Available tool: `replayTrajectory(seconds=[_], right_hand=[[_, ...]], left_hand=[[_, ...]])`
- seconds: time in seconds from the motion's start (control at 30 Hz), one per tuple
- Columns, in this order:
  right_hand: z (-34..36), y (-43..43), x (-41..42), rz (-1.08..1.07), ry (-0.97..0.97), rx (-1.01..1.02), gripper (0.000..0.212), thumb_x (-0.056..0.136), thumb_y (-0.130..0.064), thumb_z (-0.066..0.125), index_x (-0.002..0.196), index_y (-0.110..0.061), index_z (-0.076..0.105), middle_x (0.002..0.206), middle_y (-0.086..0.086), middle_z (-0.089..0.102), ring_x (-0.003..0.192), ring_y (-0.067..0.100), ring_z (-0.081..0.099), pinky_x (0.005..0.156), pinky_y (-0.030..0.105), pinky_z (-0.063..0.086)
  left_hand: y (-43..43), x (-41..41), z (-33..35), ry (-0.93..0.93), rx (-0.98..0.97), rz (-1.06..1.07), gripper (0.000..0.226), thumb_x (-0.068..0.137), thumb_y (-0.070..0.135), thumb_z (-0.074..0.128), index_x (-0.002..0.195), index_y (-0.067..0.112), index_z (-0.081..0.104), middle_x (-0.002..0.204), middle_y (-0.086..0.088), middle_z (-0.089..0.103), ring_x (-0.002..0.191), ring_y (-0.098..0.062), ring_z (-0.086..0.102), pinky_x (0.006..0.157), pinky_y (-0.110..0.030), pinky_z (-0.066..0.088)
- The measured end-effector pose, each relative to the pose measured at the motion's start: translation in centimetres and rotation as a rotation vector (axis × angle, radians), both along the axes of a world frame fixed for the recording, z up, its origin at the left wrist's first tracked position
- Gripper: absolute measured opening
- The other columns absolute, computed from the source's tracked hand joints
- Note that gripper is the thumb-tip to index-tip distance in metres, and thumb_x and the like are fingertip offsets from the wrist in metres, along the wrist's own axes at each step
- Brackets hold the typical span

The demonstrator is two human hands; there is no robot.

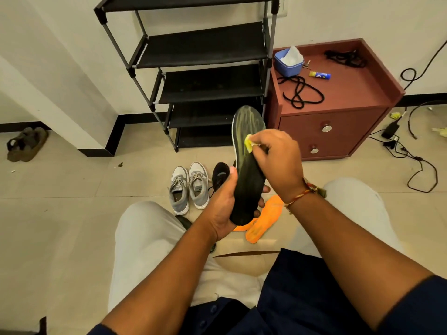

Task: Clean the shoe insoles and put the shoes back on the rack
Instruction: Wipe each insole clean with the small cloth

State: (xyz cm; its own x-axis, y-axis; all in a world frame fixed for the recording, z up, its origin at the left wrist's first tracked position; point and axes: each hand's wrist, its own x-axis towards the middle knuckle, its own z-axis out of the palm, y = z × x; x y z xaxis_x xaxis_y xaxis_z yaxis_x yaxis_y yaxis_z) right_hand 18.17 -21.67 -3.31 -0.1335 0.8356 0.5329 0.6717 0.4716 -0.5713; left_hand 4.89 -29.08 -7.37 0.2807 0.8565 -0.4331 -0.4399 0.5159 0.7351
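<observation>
A dark insole [247,151] with a pale smeared toe end stands upright in front of me. My left hand [226,206] grips its heel end from below. My right hand [278,160] pinches a small yellow cloth [248,143] against the insole's middle. Two orange insoles [264,222] lie on the floor under my hands. A pair of grey sneakers [189,187] stands on the floor, and a black shoe [220,176] sits beside them. The black shoe rack [205,68] stands against the wall with bare shelves.
A reddish-brown cabinet [338,112] right of the rack carries a blue tub of tissues [289,61], black laces [300,91] and a yellow-blue tube [319,74]. Cables [411,153] trail on the floor at right. A brown sandal [25,143] lies far left. My knees frame the shoes.
</observation>
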Motion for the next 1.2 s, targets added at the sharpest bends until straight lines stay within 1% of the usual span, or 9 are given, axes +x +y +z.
replayTrajectory(seconds=[0.13, 0.3, 0.5, 0.63, 0.83, 0.93, 1.03, 1.1, 1.2], right_hand=[[-0.2, -0.3, 0.1, 0.054, 0.071, -0.064, 0.012, 0.086, -0.014, 0.065, 0.094, -0.011, 0.074, 0.095, 0.002, 0.073, 0.091, 0.021, 0.067, 0.080, 0.043, 0.054], [-1.2, -3.6, -2.9, 0.313, -0.017, -0.100, 0.016, 0.081, -0.006, 0.065, 0.094, -0.011, 0.073, 0.095, 0.003, 0.072, 0.094, 0.023, 0.066, 0.085, 0.039, 0.053], [-1.8, -4.2, -3.7, 0.407, -0.094, -0.117, 0.016, 0.081, -0.004, 0.066, 0.093, -0.012, 0.074, 0.096, 0.002, 0.072, 0.092, 0.023, 0.064, 0.087, 0.032, 0.049], [-1.7, -4.3, -3.4, 0.435, -0.162, -0.123, 0.016, 0.082, -0.010, 0.063, 0.094, -0.011, 0.074, 0.096, 0.003, 0.071, 0.091, 0.024, 0.062, 0.084, 0.035, 0.051], [-1.7, -4.0, -2.9, 0.460, -0.190, -0.100, 0.013, 0.081, -0.010, 0.069, 0.093, -0.011, 0.072, 0.091, 0.003, 0.070, 0.088, 0.021, 0.062, 0.089, 0.031, 0.046], [-1.6, -4.0, -3.0, 0.500, -0.212, -0.109, 0.013, 0.082, -0.014, 0.068, 0.095, -0.012, 0.072, 0.092, 0.002, 0.071, 0.089, 0.020, 0.063, 0.089, 0.036, 0.049], [-1.5, -4.2, -2.9, 0.522, -0.227, -0.095, 0.018, 0.081, -0.011, 0.071, 0.099, -0.012, 0.074, 0.095, 0.003, 0.072, 0.091, 0.021, 0.065, 0.093, 0.037, 0.048], [-1.5, -4.3, -3.0, 0.532, -0.229, -0.065, 0.020, 0.080, -0.010, 0.073, 0.100, -0.012, 0.076, 0.095, 0.003, 0.073, 0.090, 0.021, 0.066, 0.094, 0.039, 0.049], [-1.7, -4.2, -3.2, 0.508, -0.244, -0.004, 0.015, 0.082, -0.012, 0.071, 0.096, -0.014, 0.077, 0.093, 0.000, 0.072, 0.086, 0.022, 0.064, 0.081, 0.038, 0.052]], left_hand=[[0.1, -0.4, -0.1, 0.035, 0.007, -0.007, 0.073, 0.102, 0.063, 0.031, 0.144, 0.007, 0.051, 0.120, -0.017, 0.063, 0.092, -0.027, 0.060, 0.075, -0.040, 0.049], [0.7, -2.2, 1.0, -0.074, -0.038, 0.190, 0.058, 0.105, 0.052, 0.031, 0.128, 0.012, 0.065, 0.122, -0.018, 0.068, 0.113, -0.030, 0.066, 0.098, -0.045, 0.050], [1.3, -3.4, 1.1, -0.206, -0.035, 0.323, 0.064, 0.104, 0.058, 0.027, 0.148, 0.018, 0.050, 0.148, -0.018, 0.053, 0.137, -0.032, 0.052, 0.120, -0.046, 0.033], [1.6, -3.5, 0.5, -0.196, -0.010, 0.364, 0.068, 0.101, 0.068, 0.028, 0.154, 0.028, 0.040, 0.150, -0.016, 0.051, 0.138, -0.034, 0.050, 0.121, -0.050, 0.031], [1.8, -4.4, 0.9, -0.220, 0.010, 0.423, 0.101, 0.088, 0.086, 0.021, 0.148, 0.009, 0.048, 0.146, -0.021, 0.054, 0.137, -0.036, 0.051, 0.117, -0.049, 0.036], [1.8, -4.4, 1.1, -0.228, 0.008, 0.418, 0.109, 0.084, 0.090, 0.019, 0.144, 0.005, 0.052, 0.145, -0.023, 0.054, 0.136, -0.036, 0.052, 0.115, -0.048, 0.039], [1.8, -4.4, 1.0, -0.198, -0.008, 0.438, 0.107, 0.085, 0.089, 0.016, 0.135, 0.006, 0.061, 0.137, -0.021, 0.061, 0.126, -0.035, 0.059, 0.106, -0.045, 0.050], [1.8, -4.3, 1.1, -0.165, -0.020, 0.436, 0.103, 0.087, 0.086, 0.016, 0.134, 0.008, 0.063, 0.134, -0.020, 0.062, 0.125, -0.034, 0.059, 0.108, -0.045, 0.048], [1.5, -3.5, 1.4, -0.101, -0.038, 0.379, 0.090, 0.094, 0.079, 0.017, 0.129, 0.014, 0.067, 0.132, -0.014, 0.067, 0.124, -0.028, 0.063, 0.107, -0.041, 0.048]])
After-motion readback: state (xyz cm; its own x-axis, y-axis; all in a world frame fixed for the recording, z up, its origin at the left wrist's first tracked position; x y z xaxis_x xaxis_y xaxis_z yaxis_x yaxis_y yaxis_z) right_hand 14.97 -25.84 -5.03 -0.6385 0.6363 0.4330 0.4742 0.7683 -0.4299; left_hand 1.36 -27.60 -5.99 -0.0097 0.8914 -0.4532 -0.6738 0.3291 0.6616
